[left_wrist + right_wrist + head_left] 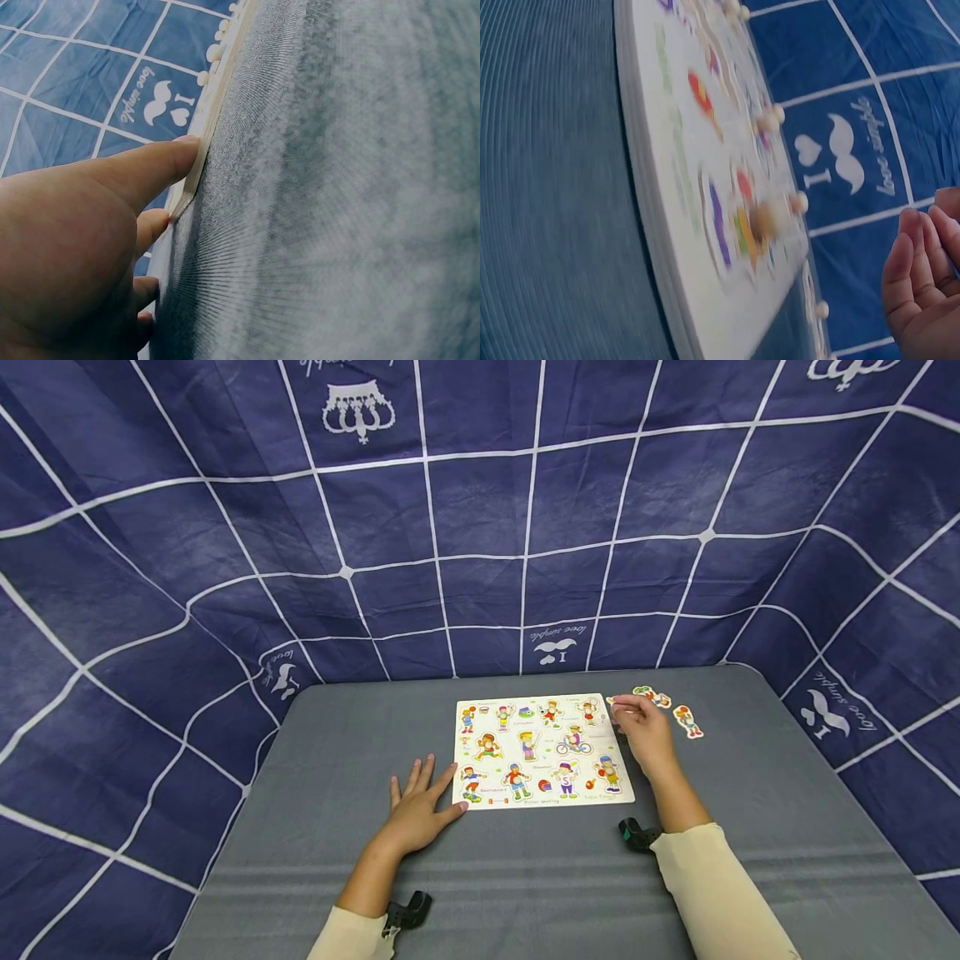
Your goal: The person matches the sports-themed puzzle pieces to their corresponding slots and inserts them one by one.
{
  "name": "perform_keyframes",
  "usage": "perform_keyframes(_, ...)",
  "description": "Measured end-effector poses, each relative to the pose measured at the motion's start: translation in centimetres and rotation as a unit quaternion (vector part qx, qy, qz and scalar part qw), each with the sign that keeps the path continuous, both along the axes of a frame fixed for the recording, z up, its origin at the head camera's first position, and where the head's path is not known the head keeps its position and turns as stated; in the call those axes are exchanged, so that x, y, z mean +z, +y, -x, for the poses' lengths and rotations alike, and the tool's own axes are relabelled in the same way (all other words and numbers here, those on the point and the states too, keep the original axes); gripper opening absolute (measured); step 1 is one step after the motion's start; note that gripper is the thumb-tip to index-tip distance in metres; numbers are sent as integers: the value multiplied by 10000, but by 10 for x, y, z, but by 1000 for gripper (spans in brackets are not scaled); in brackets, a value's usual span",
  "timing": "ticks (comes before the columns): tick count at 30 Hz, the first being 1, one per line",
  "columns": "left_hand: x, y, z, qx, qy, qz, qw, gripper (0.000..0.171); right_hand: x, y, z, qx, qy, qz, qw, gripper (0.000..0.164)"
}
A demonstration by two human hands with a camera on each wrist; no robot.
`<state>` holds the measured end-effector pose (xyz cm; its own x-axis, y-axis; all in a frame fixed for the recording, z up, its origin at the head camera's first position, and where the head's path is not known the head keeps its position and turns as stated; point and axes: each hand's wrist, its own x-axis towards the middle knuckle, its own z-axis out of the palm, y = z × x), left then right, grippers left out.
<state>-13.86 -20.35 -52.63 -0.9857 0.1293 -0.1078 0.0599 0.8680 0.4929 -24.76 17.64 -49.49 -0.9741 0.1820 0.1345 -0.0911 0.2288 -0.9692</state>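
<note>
A pale puzzle board [543, 768] with sports figures lies on the grey table. Several of its pieces stand up with round wooden knobs [769, 221] in the right wrist view. My left hand [416, 818] is spread flat beside the board's left side, its thumb touching the lower left corner. In the left wrist view, the thumb [161, 165] meets the board's edge. Beyond the upper right corner is my right hand [643, 731], fingers bent and fingertips close together. A small pale bit shows by these fingertips; whether they grip it is unclear. The right wrist view cuts off part of the hand.
Loose figure pieces [651, 697] lie behind the right hand, and another loose figure piece [687, 722] lies to its right. A dark blue curtain [480, 593] with white lines rises behind the table [360, 727] and along both sides.
</note>
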Motion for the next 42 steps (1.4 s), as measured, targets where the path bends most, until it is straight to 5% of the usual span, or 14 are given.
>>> perform_keyframes(7, 3, 1, -1, -17, -49, -4, 10000, 72, -2, 22, 2, -244, 48, -237, 9994, 29)
perform_keyframes(23, 4, -1, 0, -6, -46, 4, 10000, 72, -6, 60, 13, -679, -367, 334, 9965, 35)
perform_keyframes(42, 3, 1, 0, 9, -85, -43, 10000, 72, -10, 111, 19, -285, -542, -1049, 9926, 35)
